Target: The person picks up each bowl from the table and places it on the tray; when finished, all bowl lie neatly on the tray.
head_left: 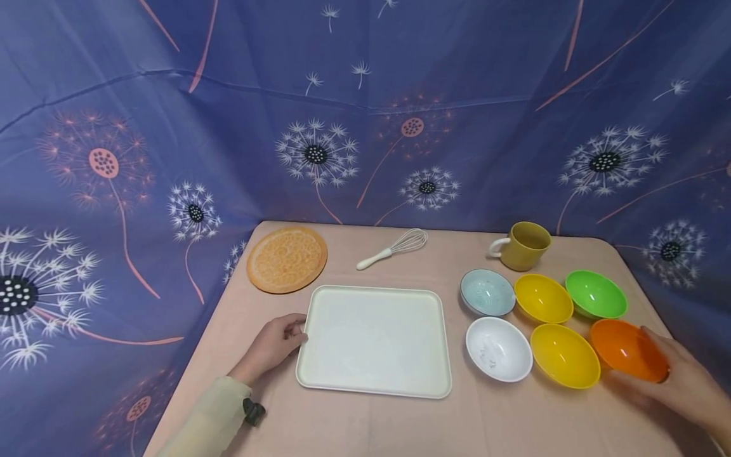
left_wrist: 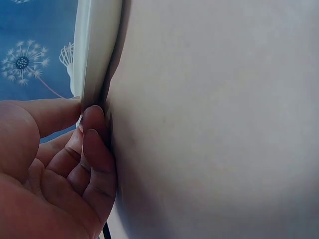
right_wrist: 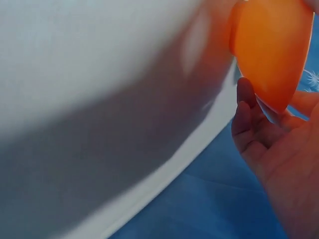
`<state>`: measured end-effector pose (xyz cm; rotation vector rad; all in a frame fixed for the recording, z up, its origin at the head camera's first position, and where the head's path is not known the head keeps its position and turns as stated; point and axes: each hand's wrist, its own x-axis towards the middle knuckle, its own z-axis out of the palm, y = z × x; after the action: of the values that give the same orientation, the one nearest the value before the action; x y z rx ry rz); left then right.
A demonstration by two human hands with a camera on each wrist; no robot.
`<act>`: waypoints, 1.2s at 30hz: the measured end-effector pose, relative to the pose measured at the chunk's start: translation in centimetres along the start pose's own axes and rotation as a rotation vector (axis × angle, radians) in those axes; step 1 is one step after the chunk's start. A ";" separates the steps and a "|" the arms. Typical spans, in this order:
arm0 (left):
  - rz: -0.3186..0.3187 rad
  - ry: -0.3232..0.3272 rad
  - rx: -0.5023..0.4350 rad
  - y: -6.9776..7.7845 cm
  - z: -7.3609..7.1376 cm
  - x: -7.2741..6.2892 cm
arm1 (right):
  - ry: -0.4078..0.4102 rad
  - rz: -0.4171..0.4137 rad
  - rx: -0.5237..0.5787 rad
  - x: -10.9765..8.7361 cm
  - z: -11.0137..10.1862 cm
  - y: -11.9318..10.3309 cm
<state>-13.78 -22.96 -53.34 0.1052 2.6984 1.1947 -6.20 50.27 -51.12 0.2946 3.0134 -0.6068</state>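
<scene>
A white rectangular tray (head_left: 374, 339) lies in the middle of the table. My left hand (head_left: 274, 349) pinches its left edge, thumb at the rim and the other fingers curled low against the outer side, as the left wrist view shows of the tray (left_wrist: 97, 50). At the far right, my right hand (head_left: 676, 374) holds an orange bowl (head_left: 628, 349) by its right side. In the right wrist view the fingers (right_wrist: 244, 117) curl around the side of the bowl (right_wrist: 274, 50). Left of the orange bowl sits a yellow bowl (head_left: 565, 355).
A white bowl (head_left: 499, 349), a pale blue bowl (head_left: 488, 292), another yellow bowl (head_left: 544, 298) and a green bowl (head_left: 596, 294) stand right of the tray. Behind are a mustard mug (head_left: 522, 247), a whisk (head_left: 394, 247) and a round orange-patterned mat (head_left: 287, 260). Patterned blue cloth (head_left: 365, 158) hangs behind the table.
</scene>
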 end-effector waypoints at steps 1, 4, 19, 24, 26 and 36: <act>0.000 0.000 -0.004 0.0 0.0 0.1 | 0.004 0.007 -0.016 -0.1 -0.2 0.0; 0.001 0.006 -0.004 0.0 0.1 0.1 | 0.020 0.007 -0.051 -0.2 -0.8 -0.3; -0.008 0.004 -0.029 0.1 0.0 -0.1 | 0.022 -0.063 -0.015 0.4 -3.9 -5.8; -0.009 0.003 -0.035 -0.1 0.0 -0.1 | 0.015 -0.154 0.001 1.3 -3.5 -8.7; -0.007 0.006 -0.034 -0.1 0.0 -0.1 | 0.016 -0.201 0.016 1.7 -3.2 -10.0; 0.000 -0.008 -0.046 -0.1 -0.1 -0.1 | -0.045 -0.313 0.050 3.1 -1.5 -16.2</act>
<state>-13.68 -23.07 -53.32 0.1031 2.6626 1.2526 -12.45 36.71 -43.89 -0.1919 3.0252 -0.6991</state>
